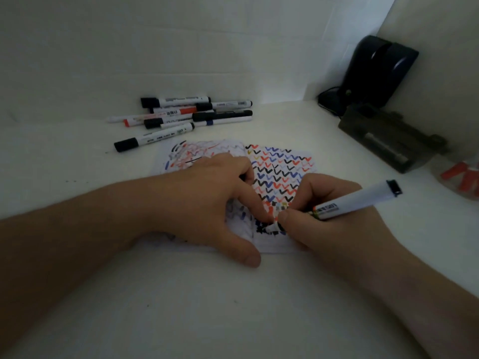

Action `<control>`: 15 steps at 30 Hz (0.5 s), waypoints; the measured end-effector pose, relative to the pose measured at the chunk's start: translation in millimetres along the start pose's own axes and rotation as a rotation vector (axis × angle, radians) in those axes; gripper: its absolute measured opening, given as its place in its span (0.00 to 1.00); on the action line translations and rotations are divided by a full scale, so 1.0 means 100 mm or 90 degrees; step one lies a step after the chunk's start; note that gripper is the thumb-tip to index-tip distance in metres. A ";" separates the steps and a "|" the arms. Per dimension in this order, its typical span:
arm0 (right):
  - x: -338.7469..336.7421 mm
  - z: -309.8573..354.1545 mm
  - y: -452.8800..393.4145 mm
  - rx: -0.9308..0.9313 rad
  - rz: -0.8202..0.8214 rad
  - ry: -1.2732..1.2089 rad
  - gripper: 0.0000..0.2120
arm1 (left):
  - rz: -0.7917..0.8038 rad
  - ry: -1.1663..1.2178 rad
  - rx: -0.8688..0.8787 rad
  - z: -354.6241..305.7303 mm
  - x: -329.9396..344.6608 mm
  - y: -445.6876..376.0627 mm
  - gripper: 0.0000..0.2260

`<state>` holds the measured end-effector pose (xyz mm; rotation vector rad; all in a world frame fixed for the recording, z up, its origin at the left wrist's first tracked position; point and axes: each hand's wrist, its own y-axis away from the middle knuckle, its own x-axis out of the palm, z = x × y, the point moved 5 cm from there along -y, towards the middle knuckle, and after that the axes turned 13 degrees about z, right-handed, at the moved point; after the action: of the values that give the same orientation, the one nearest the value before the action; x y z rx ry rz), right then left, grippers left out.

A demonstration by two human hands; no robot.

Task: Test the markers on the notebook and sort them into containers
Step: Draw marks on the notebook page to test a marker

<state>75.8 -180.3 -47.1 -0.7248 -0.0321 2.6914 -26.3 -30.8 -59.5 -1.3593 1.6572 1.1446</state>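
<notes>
One marker (355, 200) pinched in right-hand fingers (287, 218) over the notebook (282, 164).

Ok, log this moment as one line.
step: testing marker | right hand: grips marker, tip on notebook | left hand: presses notebook | marker pile: beyond notebook

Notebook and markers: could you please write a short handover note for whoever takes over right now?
Right hand grips a white marker, tip down on the notebook, at the lower part of the right page.
Left hand rests on the left page, holding the notebook flat; a small dark thing shows at its fingers, unclear what.
Both pages are already crowded with black, red and blue test marks.
A pile of markers lies on the table behind the notebook.
A clear container with red items shows at the right edge.
Left: finish this test, sort this marker, then the pile.
</notes>
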 end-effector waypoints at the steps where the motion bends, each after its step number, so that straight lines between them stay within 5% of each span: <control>1: 0.01 -0.03 -0.01 0.020 0.000 -0.006 0.12 | -0.004 0.002 0.002 0.00 0.00 0.00 0.28; 15: 0.04 -0.05 -0.05 0.063 0.013 -0.015 0.12 | -0.029 0.007 0.015 -0.02 0.02 0.00 0.27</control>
<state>76.4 -174.8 -52.6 -0.6673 0.1024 2.6993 -26.7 -33.5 -60.8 -1.3828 1.6346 1.0900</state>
